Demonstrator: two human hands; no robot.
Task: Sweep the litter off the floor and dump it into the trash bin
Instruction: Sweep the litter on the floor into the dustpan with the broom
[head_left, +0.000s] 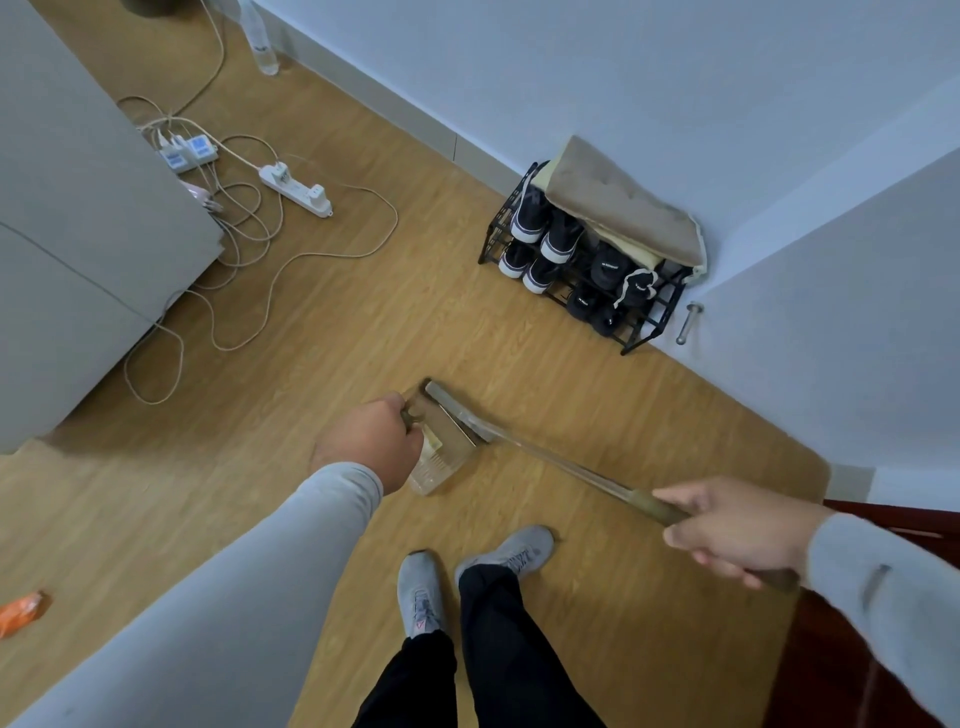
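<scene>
Two tools meet on the floor (597, 395) just ahead of the feet: a dustpan (441, 447) and a broom (470, 418). The pan lies low and tilted, its mouth towards the broom head, which rests against it, seemingly so that sweepings go straight in. The left hand (374, 441) is closed round the pan's handle. The right hand (737, 530) is wrapped round the broom's stick near its upper end, which slants the stick down to the head. Something pale sits in the pan beside the left hand; blur makes it hard to name. An orange wrapper (21, 613), probably litter not yet swept, lies well apart at the left edge, partly cut off. No bin is in view. Cords (249, 244) trail beside grey furniture (78, 234), and a shoe rack (587, 265) stands in the corner.
</scene>
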